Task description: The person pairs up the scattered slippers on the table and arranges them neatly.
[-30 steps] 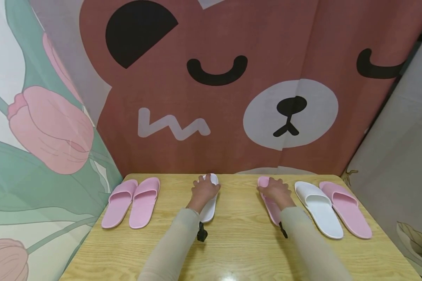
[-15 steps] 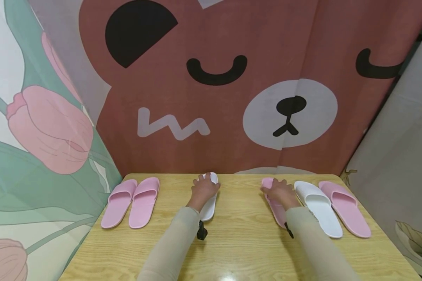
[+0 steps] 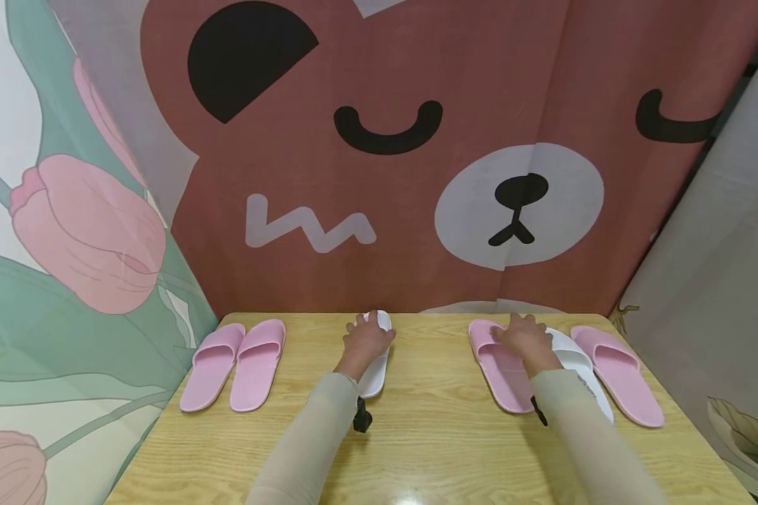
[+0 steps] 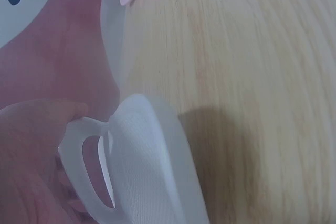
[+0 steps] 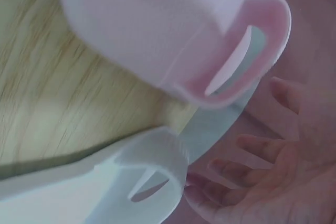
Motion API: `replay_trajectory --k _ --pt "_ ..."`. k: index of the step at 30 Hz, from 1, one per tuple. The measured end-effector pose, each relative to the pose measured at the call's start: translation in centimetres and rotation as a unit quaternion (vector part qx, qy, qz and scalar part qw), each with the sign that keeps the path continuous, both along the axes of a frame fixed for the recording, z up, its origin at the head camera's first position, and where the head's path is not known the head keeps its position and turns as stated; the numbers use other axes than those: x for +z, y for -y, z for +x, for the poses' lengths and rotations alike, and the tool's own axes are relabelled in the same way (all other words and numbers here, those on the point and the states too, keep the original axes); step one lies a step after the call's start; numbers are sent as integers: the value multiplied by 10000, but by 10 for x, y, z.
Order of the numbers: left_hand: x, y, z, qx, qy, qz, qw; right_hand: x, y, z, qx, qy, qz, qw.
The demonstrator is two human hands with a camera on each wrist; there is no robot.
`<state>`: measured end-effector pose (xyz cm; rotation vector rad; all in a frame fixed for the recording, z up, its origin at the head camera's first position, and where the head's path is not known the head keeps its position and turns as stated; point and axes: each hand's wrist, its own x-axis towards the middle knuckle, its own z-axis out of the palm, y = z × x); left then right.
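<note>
Bear-print curtain (image 3: 303,168) fills most of my head feed; wooden table (image 3: 429,449) below. Near its far edge, a white slipper (image 3: 374,382); rightward, a pink slipper (image 3: 505,382) beside a second white slipper (image 3: 573,351). I see the left hand (image 3: 364,347) gripping the first by its toe end. Right hand (image 3: 526,341), fingers spread, holds nothing (touching either neighbour? I can't tell).

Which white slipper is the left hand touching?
The white slipper farther left, standing apart; the other white slipper sits between two pink slippers, by the right hand.
</note>
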<state>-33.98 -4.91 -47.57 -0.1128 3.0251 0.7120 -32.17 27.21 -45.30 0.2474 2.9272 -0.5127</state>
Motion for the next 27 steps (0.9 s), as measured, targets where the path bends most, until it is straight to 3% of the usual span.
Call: replay_trajectory --k 11,21,27 --pt "-2 4 0 27 -48 -32 10000 7 -33 7 -178 101 175 9996" --pt "2 5 1 35 -29 66 10000 1 -57 15 -198 280 216 9992" --pt "3 5 3 30 -20 35 10000 -2 -65 23 -90 57 89 9999"
